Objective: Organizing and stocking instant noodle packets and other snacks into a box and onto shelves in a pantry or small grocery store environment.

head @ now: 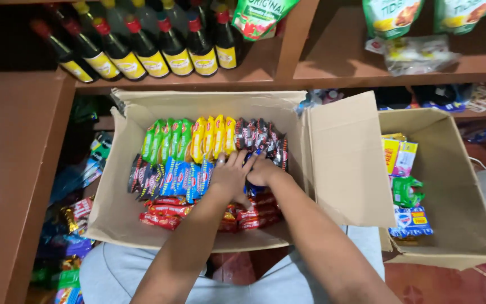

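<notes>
In the head view, an open cardboard box (116, 214) is sitting in front of the person, packed with upright snack packets in rows: green (167, 139), yellow (214, 135) and dark ones (262, 135) along the far side, blue packets (184, 177) in the middle, red packets (161, 213) lying near. Both hands are pressing down among the blue and dark packets, the left hand (229, 175) with fingers (234, 160) spread flat, gripping nothing; the right hand (261, 170) is curling inward, its grip impossible to tell. Dark bottles (147, 50) with yellow labels are standing on the shelf (338, 67) beyond. A second box (457, 197) is lying right.
</notes>
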